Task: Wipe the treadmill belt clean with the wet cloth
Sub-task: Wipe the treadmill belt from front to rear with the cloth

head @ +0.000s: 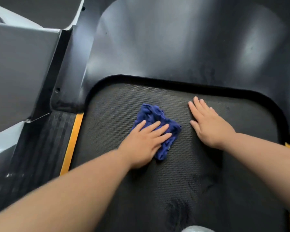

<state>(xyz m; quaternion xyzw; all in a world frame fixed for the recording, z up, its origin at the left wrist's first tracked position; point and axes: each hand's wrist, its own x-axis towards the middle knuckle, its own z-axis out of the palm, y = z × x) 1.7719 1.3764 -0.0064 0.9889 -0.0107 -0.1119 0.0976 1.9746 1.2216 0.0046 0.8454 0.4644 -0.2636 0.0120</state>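
Head view: the left hand (146,139) lies flat, fingers straight, pressing the blue cloth (154,113) onto the belt (115,131), near the belt's front end. The right hand (208,124) is flat and open too, resting on the bare belt and holding nothing. A black cover (174,47) curves over the belt's front. The cloth is bunched up, so a hard push may make it slip out, or the belt could roll.

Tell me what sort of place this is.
Probably a gym or workout room: the textured black treadmill belt, the dark motor cover ahead, a ribbed side rail edged yellow.
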